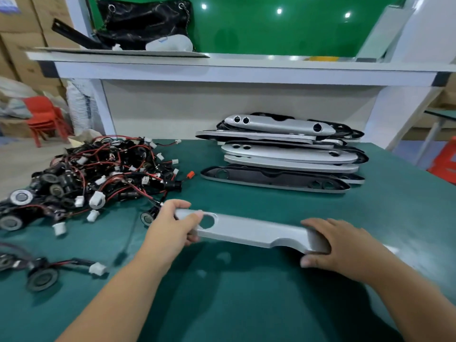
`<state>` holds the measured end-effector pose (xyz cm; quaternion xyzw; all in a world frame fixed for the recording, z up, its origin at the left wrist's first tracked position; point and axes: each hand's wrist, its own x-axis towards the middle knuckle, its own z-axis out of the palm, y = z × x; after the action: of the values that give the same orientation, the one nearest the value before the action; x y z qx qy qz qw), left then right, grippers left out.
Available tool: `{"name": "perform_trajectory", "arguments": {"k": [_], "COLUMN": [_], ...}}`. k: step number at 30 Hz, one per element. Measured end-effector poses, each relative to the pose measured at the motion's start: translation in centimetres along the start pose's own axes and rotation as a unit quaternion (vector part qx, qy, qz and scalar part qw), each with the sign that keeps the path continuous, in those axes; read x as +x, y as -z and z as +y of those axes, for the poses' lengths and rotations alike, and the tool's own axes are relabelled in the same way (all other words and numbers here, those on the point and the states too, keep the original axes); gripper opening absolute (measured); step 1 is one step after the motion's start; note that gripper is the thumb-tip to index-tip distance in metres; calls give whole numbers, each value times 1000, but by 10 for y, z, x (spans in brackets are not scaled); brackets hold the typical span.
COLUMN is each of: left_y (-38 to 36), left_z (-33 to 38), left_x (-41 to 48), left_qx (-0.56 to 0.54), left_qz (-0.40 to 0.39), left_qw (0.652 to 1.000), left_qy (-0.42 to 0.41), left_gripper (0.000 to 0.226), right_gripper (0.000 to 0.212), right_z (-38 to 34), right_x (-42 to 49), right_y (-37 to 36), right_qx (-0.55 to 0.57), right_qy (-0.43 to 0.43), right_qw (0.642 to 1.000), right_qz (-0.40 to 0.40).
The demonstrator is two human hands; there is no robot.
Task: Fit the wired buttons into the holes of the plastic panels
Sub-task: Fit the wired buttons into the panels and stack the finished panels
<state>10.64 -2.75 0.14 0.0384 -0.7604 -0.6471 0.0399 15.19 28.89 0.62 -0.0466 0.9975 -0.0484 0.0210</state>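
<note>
Black bag (145, 21) on shelf (246, 70), red chair (44, 117) at L

Light: scene is brightly, evenly lit from overhead | Glare: three lamp spots are mirrored on the green board (271, 33) | Shadows: soft ones are cast on the mat (394, 206) beneath the panel (246, 230) | Focus: mild softness is seen throughout | Edges: lines are bowed by wide-angle distortion

Silver panel (251, 230) crosswise in front, tangled wired buttons (98, 174) left, panel stack (283, 154) behind
</note>
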Motion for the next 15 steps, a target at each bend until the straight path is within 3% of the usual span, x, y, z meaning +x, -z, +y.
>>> {"name": "perform_trajectory", "arguments": {"k": [3,5,7,10,13,15], "left_y": [5,8,15,17,7,6], "left_z": [-4,-6,-10,-12,-10,-7], "left_x": [7,14,28,45,52,52], "left_qx": [4,95,290,542,611,630], "left_qz": [-7,42,110,61,-18,-26], "left_qw": [1000,994,944,831,790,775], "left_qy": [19,-29,-114,-106,-38,-27], "left_gripper": [21,24,37,53,66,67], "right_gripper": [105,100,97,96,98,96], "right_z": [22,36,50,59,55,52], "right_x": [-12,-21,-30,-38,-36,-35], "right_y": [-4,-6,-7,-10,-13,-14], "right_qx": [-8,-10,-12,-3,-29,-56], "right_qy": [-18,-49,-103,-173,-203,-212], "right_qw": [1000,997,987,971,964,961], "right_qz": [15,59,121,166,167,167]}}
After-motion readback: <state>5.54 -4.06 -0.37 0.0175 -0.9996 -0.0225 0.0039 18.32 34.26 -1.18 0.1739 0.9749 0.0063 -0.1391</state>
